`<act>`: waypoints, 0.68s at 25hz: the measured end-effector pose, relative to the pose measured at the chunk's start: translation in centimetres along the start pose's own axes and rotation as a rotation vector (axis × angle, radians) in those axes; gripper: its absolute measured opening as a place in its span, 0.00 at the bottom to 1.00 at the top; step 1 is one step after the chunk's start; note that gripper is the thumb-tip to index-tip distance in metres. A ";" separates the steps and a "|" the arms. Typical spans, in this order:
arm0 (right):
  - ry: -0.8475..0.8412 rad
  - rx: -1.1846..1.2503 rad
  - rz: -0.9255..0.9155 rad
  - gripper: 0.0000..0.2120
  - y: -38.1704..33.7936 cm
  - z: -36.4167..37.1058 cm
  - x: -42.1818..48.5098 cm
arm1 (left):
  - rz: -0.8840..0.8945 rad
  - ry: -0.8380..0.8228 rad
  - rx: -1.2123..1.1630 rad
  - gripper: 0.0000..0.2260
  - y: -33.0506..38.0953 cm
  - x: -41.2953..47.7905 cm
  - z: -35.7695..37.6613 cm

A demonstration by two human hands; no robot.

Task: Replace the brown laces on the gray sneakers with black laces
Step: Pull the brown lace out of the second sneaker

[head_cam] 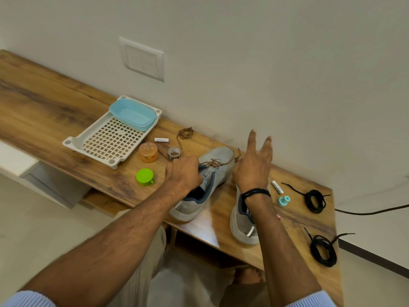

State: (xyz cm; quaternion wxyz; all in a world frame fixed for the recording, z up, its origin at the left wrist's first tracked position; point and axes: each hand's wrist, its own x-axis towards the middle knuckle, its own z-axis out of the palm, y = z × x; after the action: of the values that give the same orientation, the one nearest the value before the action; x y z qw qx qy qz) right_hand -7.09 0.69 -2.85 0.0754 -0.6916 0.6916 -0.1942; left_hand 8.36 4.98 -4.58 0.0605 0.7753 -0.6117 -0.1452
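Two hands are over the near shoe. Your left hand (183, 173) is clamped on the gray sneaker (218, 171) at its tongue, fingers curled in just beside the top eyelets. That grip probably pins the shoe to the table (55, 103) so it won't drag when the lace is pulled. Your right hand (252, 167) hangs above the toe side with fingers straight and spread apart, holding nothing that shows; the thumb is hidden.

The brown lace (212, 162) crosses the upper eyelets, slack, with one end trailing past the toe to just beside your right hand. Judgement: unlacing is under way on this shoe and not finished.

The second sneaker (240, 220) lies heel toward you, partly under your right wrist. Its eyelets are hidden, so you cannot tell its lace state. A loose brown coil (186, 132) sits near the wall, apart from both shoes, and reads as a lace already pulled out.

One black lace bundle (315, 200) sits right of the second sneaker, and the other black bundle (323, 251) lies nearer the table's front edge. Both are wound and untouched, likely parked on the right for an easy reach later.

Off to the left are a white tray (75, 141) with a blue box (132, 116) in it, an orange jar (148, 152) and a green lid (145, 177), all well apart from the work.
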 end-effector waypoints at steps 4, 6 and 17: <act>-0.180 0.255 -0.178 0.11 -0.7 1.1 0.1 | 0.000 -0.027 -0.031 0.14 0.0 -0.4 -0.2; -0.307 0.288 -0.188 0.11 -1.6 2.2 0.0 | -0.005 -0.025 -0.043 0.14 0.1 -0.6 -0.3; -0.481 0.554 0.015 0.23 -3.2 2.3 1.1 | -0.005 -0.007 -0.054 0.15 -0.5 -0.4 0.2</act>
State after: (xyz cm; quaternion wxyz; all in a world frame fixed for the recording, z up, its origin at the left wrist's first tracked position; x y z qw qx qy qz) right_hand -3.28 -0.71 -3.59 0.4218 -0.6656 0.5805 -0.2052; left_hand 8.68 5.47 -4.90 0.0790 0.7744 -0.6059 -0.1645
